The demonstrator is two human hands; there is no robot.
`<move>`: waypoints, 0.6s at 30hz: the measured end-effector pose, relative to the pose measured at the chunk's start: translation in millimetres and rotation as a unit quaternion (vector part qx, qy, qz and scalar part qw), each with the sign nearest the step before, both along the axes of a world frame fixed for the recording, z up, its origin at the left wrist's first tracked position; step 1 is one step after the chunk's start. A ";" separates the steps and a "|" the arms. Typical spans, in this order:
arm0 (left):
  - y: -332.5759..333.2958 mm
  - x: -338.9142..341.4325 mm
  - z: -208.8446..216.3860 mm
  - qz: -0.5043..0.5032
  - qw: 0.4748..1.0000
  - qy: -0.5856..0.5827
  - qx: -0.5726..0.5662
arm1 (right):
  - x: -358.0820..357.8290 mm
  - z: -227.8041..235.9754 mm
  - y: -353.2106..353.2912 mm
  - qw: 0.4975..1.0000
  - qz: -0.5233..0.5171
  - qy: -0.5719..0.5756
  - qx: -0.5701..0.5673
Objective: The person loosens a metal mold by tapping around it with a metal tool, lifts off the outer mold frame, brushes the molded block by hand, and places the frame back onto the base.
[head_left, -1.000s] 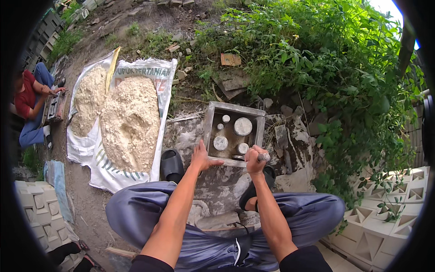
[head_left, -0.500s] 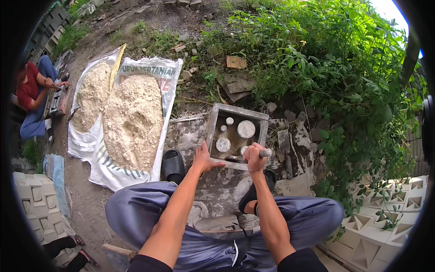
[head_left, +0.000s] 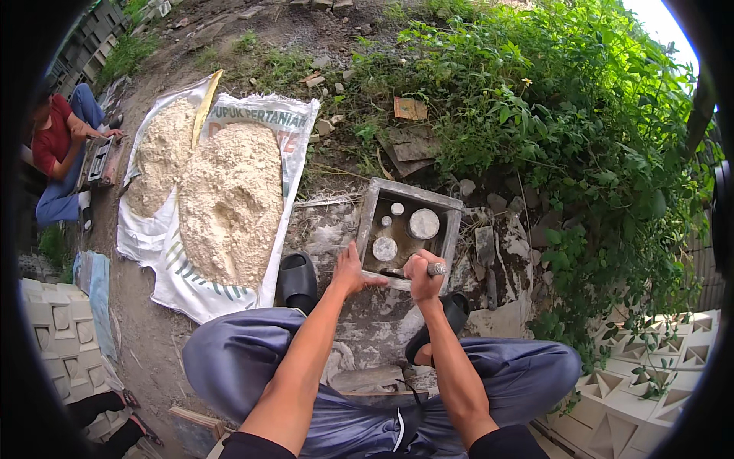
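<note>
A square grey mould box (head_left: pixel 451 237) with a raised rim rests on the ground in front of me. Inside stand several round, pale-topped pieces of different sizes, the largest a disc (head_left: pixel 424 224) near the right wall. My left hand (head_left: pixel 350 274) lies at the near left corner, thumb stretched along the near rim and fingers up the left side. My right hand (head_left: pixel 422 275) is wrapped round a grey rod-like handle (head_left: pixel 436 269) at the near right part of the box. Its lower end is hidden by the hand.
Left of the box, white sacks (head_left: pixel 294 145) bear heaps of pale, crumbly powder (head_left: pixel 233 199). A trowel (head_left: pixel 485 245) lies to the right, beside leafy plants (head_left: pixel 612 138). Patterned pale blocks (head_left: pixel 642 382) stand at lower right. Another person (head_left: pixel 57 138) sits at far left.
My right hand and the handle have shifted a little left and toward me over the box. My left hand stays at the corner. The whole view has swung slightly.
</note>
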State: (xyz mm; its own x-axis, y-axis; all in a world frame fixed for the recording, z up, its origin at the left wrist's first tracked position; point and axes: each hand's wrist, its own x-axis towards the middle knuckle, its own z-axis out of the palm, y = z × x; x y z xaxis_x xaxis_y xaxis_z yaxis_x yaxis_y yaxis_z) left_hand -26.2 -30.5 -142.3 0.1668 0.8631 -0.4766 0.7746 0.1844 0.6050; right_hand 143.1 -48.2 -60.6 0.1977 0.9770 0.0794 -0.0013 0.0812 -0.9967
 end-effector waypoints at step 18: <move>-1.5 -3.4 -5.2 0.005 0.999 -0.029 0.043 | -23.6 48.5 2.3 0.999 -0.024 0.042 0.009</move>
